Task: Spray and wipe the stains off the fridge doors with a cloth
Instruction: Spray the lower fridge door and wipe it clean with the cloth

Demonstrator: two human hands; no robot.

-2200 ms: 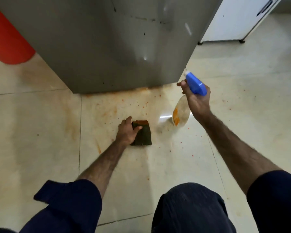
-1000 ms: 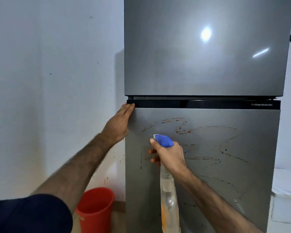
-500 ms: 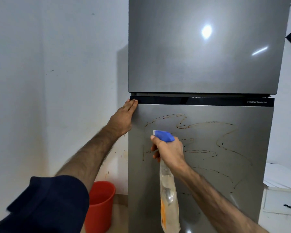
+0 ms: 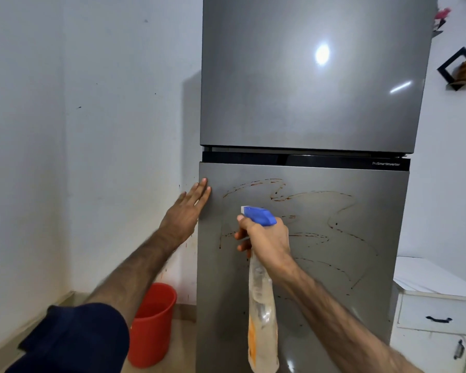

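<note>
The right hand (image 4: pixel 267 239) is up at the centre of the frame, its grip wrapped round the neck of the spray bottle (image 4: pixel 261 305), fingers curled at the trigger under the blue head (image 4: pixel 260 215). The nozzle faces the lower door (image 4: pixel 361 238), and the clear bottle hangs down below the fist with an orange label near its base. Over at the left of centre the left hand (image 4: pixel 186 211) lies flat, fingers straight, holding nothing, its fingertips on the door's left edge. Brown stains (image 4: pixel 280 193) loop and trail across the lower door, from just right of those fingertips out toward the right side. The upper door (image 4: pixel 307 76) fills the top of the frame. A red bucket (image 4: pixel 154 324) stands on the floor at lower left, beside the fridge. A white cabinet (image 4: pixel 439 313) sits at lower right. No cloth shows anywhere in view.
</note>
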